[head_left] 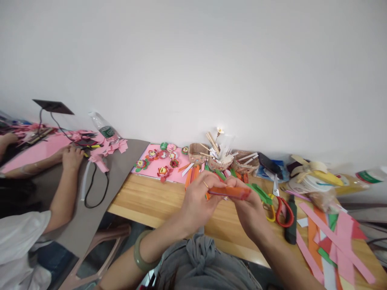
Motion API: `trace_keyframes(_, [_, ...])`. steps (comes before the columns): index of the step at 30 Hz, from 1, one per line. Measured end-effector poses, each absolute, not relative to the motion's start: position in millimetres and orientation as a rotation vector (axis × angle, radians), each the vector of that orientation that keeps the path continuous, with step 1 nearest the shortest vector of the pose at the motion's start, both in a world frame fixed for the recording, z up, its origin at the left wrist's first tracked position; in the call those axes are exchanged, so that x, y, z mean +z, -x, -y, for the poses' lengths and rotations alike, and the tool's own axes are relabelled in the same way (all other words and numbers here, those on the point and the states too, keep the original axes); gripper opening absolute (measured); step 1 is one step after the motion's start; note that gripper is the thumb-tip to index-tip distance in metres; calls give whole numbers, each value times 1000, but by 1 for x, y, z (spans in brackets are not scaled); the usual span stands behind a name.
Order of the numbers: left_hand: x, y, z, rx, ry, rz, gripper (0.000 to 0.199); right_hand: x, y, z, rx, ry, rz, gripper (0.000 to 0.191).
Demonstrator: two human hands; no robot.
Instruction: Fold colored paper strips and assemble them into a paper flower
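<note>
Orange strip [232, 192], pinched in both hands [198, 201] [247, 207], scissors [275, 188] nearby

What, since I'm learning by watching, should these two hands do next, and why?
Probably press the orange strip gently into shape: the left hand and right hand both pinch it above the wooden table, so it seems steady enough for fine handling.

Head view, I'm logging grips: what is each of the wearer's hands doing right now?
Left hand: closed, pinching an orange paper strip.
Right hand: closed, holding the same strip near its red end.
</note>
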State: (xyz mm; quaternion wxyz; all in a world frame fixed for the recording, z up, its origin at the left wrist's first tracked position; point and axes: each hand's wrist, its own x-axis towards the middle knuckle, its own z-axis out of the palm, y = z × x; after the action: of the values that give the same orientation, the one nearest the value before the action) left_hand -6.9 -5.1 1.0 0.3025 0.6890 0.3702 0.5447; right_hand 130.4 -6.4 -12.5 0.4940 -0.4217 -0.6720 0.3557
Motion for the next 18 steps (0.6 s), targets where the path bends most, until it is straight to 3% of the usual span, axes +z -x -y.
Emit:
trace_keyframes(4, [-4, 14, -5, 1602, -2324, -1055, 26, -7, -131, 9, 799, 1070, 1691, 26])
trace_keyframes(7, [-5, 17, -7, 1588, -1917, -1275, 24, -9, -140, 8, 600, 1090, 1722, 24])
trace_keyframes(10, [-2, 17, -7, 1256, -1315, -1195, 13, -16, -151, 6, 333, 1048, 1763, 17])
trace_keyframes(14, [9, 10, -8, 816, -1089, -944, 36, -22, -157, 4, 150, 940, 1874, 10])
trace_keyframes(18, [12, 2, -5, 995, -1111, -965, 32, -21, -151, -1, 118, 976, 1866, 15])
